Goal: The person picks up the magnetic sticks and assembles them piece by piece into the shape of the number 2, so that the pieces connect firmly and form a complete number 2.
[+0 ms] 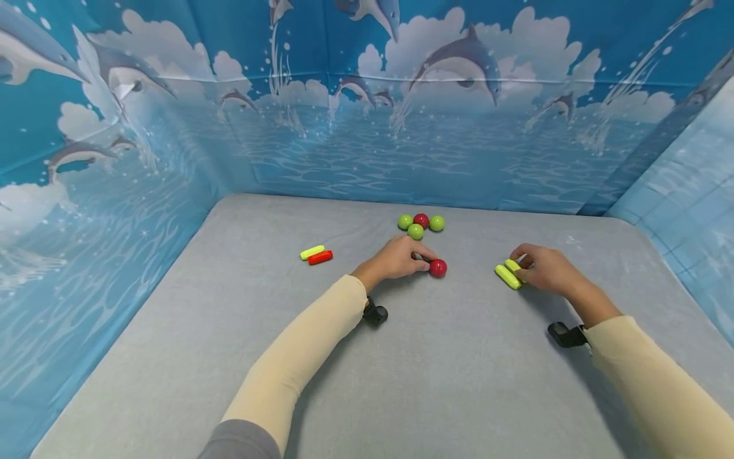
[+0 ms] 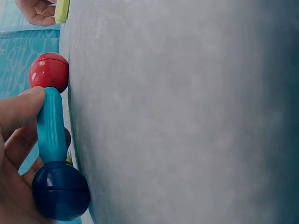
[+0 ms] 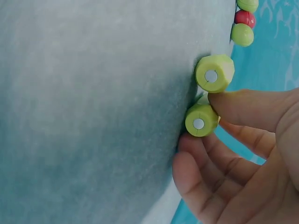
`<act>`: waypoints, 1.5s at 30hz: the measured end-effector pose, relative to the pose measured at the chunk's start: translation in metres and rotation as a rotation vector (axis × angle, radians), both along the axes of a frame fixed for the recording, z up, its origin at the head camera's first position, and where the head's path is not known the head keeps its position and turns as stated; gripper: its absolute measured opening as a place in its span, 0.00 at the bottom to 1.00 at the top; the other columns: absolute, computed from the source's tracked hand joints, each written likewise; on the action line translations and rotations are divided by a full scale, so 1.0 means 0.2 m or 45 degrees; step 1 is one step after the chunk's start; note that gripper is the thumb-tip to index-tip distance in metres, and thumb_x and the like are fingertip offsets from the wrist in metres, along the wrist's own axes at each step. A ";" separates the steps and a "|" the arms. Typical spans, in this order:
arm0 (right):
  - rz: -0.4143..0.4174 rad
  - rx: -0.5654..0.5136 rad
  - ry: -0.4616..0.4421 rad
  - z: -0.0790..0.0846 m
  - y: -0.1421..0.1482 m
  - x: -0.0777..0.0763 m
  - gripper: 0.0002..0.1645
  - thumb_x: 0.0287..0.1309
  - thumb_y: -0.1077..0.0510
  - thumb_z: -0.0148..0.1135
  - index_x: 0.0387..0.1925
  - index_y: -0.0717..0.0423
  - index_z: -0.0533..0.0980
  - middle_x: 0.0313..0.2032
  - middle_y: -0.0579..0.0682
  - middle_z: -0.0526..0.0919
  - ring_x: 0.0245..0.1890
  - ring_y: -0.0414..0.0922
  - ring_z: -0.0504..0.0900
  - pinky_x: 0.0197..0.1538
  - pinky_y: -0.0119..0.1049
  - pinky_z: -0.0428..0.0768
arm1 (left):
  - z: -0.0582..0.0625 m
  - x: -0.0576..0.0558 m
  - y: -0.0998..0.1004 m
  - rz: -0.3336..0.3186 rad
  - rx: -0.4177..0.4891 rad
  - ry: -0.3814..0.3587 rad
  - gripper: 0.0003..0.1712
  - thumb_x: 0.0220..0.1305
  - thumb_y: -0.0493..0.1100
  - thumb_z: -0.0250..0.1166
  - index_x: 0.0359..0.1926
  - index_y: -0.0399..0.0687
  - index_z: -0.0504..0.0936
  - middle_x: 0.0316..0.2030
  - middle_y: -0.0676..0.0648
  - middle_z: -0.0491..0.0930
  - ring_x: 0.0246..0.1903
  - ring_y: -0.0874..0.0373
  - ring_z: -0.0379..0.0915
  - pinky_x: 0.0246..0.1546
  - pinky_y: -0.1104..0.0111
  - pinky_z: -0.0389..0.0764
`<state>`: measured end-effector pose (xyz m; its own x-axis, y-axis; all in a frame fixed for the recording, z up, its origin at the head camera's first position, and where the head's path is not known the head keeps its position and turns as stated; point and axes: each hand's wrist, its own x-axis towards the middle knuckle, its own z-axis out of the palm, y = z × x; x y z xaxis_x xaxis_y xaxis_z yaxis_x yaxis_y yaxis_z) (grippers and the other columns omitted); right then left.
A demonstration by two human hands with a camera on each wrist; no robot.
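- Left hand (image 1: 401, 257): thumb and fingers pinch a ribbed teal plastic rod (image 2: 51, 126), with a glossy red ball (image 1: 438, 268) at its right end and a glossy dark blue ball (image 2: 60, 191) at the other. Holding the rod by its sides appears to keep both ball ends uncovered.
- Right hand (image 1: 545, 268): thumb and fingers pinch the far one of two lime-yellow faceted rods, its thumb set between them. The near lime-yellow rod (image 1: 507, 277) lies alongside, roughly parallel; the slight gap presumably admits the thumb.
- Beyond the left hand, far side: three glossy lime-green balls (image 1: 437, 223) grouped closely around a second red ball (image 1: 421, 220), likely to stop rolling.
- Left side: a bright yellow rod (image 1: 312, 252) and an orange-red rod (image 1: 320, 257), side by side, unheld.
- Support: grey tabletop (image 1: 172, 350); dolphin-print blue curtain (image 1: 344, 153) behind.
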<state>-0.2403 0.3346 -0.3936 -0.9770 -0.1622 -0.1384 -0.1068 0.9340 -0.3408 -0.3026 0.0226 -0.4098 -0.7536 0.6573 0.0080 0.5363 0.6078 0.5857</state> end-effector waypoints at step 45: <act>-0.141 -1.191 -0.613 -0.03 -0.55 0.12 0.27 0.70 0.61 0.49 0.64 0.69 0.56 0.46 0.53 0.73 0.39 0.38 0.81 0.50 0.33 0.84 | 0.00 0.02 -0.01 -0.018 -0.047 0.075 0.18 0.68 0.44 0.64 0.58 0.60 0.83 0.58 0.53 0.83 0.55 0.62 0.78 0.50 0.69 0.77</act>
